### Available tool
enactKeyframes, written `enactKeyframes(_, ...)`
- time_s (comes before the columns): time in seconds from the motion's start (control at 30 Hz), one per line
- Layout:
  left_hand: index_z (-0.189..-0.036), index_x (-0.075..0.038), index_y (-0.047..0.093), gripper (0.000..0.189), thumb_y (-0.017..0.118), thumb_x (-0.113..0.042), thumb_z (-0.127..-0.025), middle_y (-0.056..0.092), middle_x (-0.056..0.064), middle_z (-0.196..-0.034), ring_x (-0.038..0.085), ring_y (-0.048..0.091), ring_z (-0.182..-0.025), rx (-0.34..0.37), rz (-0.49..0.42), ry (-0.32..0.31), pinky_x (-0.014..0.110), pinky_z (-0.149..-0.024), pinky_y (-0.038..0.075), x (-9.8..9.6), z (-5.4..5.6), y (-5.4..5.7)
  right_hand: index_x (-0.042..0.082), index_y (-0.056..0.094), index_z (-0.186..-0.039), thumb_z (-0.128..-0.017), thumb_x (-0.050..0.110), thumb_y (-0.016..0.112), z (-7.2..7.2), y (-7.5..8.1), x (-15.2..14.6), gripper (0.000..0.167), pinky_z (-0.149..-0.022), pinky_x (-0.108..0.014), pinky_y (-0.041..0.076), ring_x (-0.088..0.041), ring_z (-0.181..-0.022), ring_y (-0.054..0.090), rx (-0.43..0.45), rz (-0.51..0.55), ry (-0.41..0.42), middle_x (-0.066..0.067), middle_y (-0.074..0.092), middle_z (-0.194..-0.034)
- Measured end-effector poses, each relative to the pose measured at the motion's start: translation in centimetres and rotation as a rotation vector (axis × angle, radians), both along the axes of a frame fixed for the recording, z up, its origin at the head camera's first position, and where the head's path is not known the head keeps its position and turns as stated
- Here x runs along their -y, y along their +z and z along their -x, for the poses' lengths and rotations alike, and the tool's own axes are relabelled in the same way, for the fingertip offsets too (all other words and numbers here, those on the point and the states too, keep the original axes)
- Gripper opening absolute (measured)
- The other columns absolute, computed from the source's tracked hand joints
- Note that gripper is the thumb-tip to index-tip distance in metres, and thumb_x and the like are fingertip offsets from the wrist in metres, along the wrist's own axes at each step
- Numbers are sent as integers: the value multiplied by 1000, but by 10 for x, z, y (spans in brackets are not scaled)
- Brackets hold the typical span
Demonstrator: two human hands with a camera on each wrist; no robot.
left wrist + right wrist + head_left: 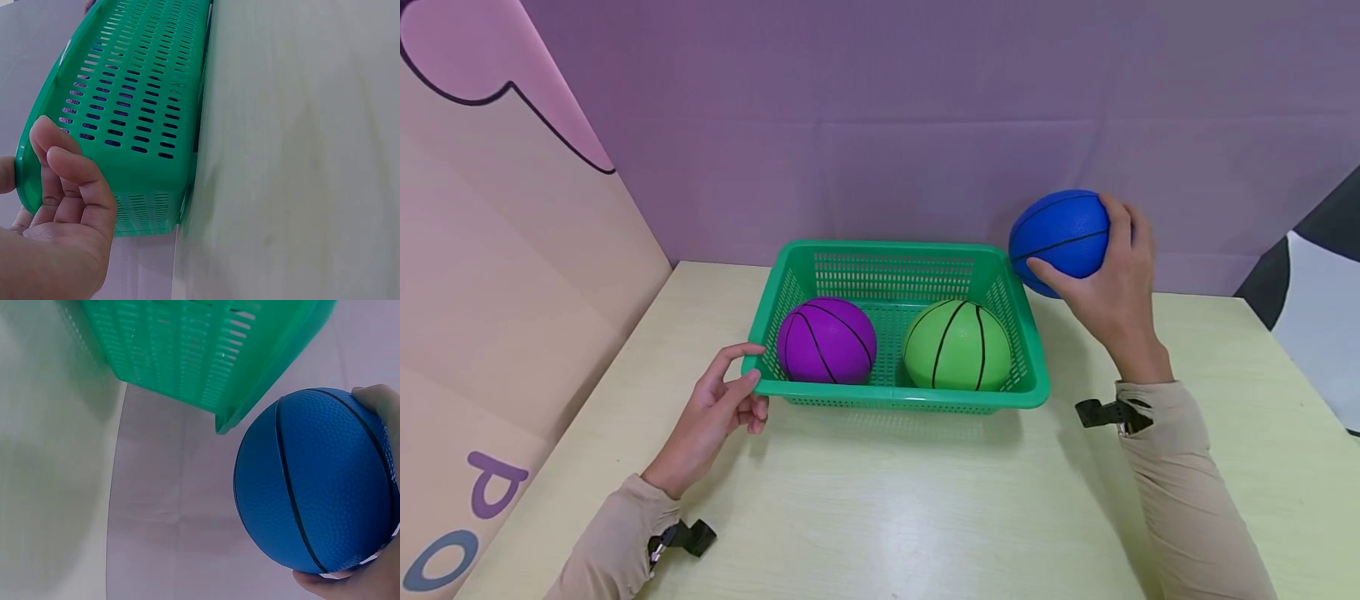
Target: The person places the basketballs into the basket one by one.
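Note:
A green plastic basket (895,398) with slotted walls stands on the table. Inside it, a purple ball (827,342) lies at the left and a light green ball (957,346) at the right, both with black seam lines. My left hand (718,408) pinches the basket's near left corner by the rim, thumb and index finger on either side of it. Beyond the basket's right rim, my right hand (1116,283) grips a blue ball (1060,237) marked like a small basketball. The right wrist view shows the blue ball (315,481) raised off the table, beside the basket's edge.
A pale wooden table (880,500) bears the basket. Behind it hangs a purple cloth backdrop (887,150). A printed panel (497,275) stands along the left side, and a black and white shape (1318,283) shows at the far right.

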State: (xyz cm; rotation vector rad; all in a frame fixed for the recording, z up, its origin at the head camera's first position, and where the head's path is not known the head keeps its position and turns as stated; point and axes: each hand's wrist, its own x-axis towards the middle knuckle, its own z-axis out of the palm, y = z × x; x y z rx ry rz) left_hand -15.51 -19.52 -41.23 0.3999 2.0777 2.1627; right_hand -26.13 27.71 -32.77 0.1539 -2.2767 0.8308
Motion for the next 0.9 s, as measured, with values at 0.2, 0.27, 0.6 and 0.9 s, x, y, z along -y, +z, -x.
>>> enactKeyframes(0.2, -144, -15, 37, 41, 49, -28, -107, 60, 5, -73, 18, 57, -64, -1, 5, 1, 28, -61, 50, 1, 1, 2, 32, 33, -153, -75, 43, 85, -3, 4, 10, 94, -107, -64, 35, -28, -142, 31, -14, 16, 17, -7, 32, -154)
enactKeyframes(0.27, -144, -14, 37, 42, 49, -28, -106, 60, 5, -73, 18, 57, -65, 7, -1, 4, 28, -61, 50, 1, 1, 2, 32, 35, -153, -74, 44, 85, -4, 6, 14, 94, -106, -63, 36, -27, -141, 32, -20, 18, 27, -6, 34, -153)
enactKeyframes(0.6, -144, -15, 37, 41, 49, -27, -107, 60, 5, -73, 18, 57, -64, 9, -14, -2, 28, -61, 50, 1, 0, -1, 30, 35, -153, -74, 42, 86, -11, 19, 31, 95, -106, -63, 36, -28, -140, 35, -31, 4, 96, -5, 34, -153)
enactKeyframes(0.9, -145, -13, 35, 43, 48, -28, -107, 60, 6, -73, 18, 57, -65, 9, -17, -17, 28, -61, 50, 2, 1, -2, 29, 33, -153, -74, 42, 86, -14, 31, 39, 95, -103, -65, 39, -32, -138, 37, -44, -67, 150, -8, 34, -153)
